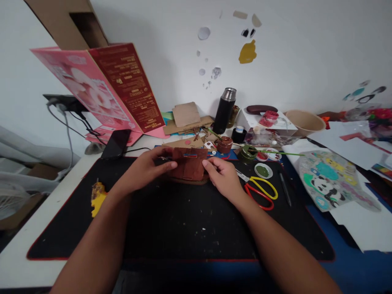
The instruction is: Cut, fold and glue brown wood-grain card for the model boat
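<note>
Between my hands is a brown, painted-looking flat piece (190, 168), perhaps cardboard, with a narrow slot near its top edge. It is tilted up above the black mat (171, 228). My left hand (150, 165) grips its left side, thumb in front and fingers behind. On its right side my right hand (223, 175) pinches the edge with the thumb and curled fingers. Part of the lower edge shows a thicker brown rim. Close to my right hand lie scissors (262, 192) with one yellow and one red handle.
A yellow and brown cutout (98, 198) lies on the mat's left. Behind are a phone (116, 143), a black thermos (225, 111), a brown paint jar (225, 144), a green paint jar (246, 153) and a lid of green paint (263, 170). A black pen (284, 188) lies right.
</note>
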A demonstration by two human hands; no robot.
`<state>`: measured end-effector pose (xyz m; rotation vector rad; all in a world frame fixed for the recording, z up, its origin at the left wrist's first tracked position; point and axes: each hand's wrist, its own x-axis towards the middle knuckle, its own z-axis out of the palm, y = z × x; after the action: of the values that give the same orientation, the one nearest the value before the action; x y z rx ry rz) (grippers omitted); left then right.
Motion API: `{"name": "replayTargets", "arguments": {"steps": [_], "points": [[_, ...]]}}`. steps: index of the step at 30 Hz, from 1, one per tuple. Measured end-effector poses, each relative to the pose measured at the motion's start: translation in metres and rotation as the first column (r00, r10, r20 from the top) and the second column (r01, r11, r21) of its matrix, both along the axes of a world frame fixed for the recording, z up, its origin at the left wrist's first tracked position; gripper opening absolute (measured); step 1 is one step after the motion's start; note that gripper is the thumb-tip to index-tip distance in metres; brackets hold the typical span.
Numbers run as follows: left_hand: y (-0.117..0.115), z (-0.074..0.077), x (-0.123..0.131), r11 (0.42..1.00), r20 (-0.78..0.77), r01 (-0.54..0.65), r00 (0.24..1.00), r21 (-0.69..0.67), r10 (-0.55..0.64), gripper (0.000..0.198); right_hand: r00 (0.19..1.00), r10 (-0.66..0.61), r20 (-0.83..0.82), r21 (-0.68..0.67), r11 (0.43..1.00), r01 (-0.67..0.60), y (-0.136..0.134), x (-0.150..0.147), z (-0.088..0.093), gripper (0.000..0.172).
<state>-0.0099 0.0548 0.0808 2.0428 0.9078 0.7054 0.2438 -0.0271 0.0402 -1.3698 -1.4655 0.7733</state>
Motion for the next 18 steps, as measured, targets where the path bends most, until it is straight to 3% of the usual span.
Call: {"name": "replayTargets", "arguments": {"steps": [5,12,18], "points": [[-0.003,-0.002,0.011,0.992,0.058,-0.119,0.991,-0.034,0.120,0.037,1.000,-0.007,0.007,-0.031,1.000,0.007,0.003,-0.001,-0.003,0.036],[-0.004,-0.004,0.017,0.987,-0.041,-0.144,0.988,0.066,0.147,0.050,0.998,0.006,-0.067,-0.081,0.997,-0.011,0.006,-0.001,-0.006,0.035],[-0.005,-0.006,0.020,0.995,-0.087,-0.094,0.992,0.017,0.095,0.047,0.986,-0.025,-0.165,-0.045,0.999,0.018,0.007,0.000,-0.008,0.034]]}}
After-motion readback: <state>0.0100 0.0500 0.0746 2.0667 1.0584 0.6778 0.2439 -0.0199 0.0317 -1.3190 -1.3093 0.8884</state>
